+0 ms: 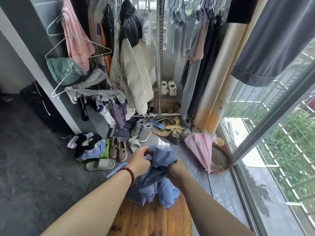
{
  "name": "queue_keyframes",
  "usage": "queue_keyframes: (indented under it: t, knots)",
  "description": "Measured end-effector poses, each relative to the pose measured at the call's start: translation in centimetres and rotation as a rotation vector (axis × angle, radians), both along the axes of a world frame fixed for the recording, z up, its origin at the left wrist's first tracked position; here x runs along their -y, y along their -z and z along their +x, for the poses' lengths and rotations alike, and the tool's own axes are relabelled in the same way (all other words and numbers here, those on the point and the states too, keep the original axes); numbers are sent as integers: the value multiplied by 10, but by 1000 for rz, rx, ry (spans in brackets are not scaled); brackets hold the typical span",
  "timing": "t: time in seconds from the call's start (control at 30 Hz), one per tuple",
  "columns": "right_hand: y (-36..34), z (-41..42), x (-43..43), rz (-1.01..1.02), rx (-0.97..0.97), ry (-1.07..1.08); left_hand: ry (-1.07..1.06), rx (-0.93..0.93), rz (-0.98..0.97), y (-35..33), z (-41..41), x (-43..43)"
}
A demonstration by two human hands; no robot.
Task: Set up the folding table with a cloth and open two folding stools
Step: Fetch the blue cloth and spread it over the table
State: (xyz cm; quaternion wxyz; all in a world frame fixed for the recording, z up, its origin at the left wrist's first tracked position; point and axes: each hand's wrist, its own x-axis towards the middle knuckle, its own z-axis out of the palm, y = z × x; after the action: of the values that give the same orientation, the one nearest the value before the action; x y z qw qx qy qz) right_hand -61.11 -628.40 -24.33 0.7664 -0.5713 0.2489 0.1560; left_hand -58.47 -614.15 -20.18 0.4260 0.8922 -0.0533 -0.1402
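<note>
Balcony cluttered with hanging clothes and shoes [118, 148]. Folding table [150, 218] apparently up already. Left hand [141, 160] and right hand [177, 171] had fingers clamped on bunched blue cloth [163, 155] above table's far edge. Spreading not yet done; stools unseen, probably both left.

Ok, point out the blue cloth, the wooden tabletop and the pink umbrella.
blue cloth [164, 155], head view, on the bunched upper folds.
wooden tabletop [150, 222], head view, on bare planks below the cloth.
pink umbrella [201, 147], head view, on its folded canopy.
</note>
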Motion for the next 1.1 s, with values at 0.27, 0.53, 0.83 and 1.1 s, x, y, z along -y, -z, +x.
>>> queue_keyframes:
  t: [0.27,0.53,0.83,1.1]
  knots:
    - [-47,40,28,29,198,204,-204,139,-76,-42,44,8]
    - [-38,38,31,-435,93,0,-256,0,70,-18,46,0]
    - [-34,51,60,-73,-144,453,-209,41,90,-17,59,-6]
    - [-32,29,97,-9,136,775,18,137,115,-17,63,35]
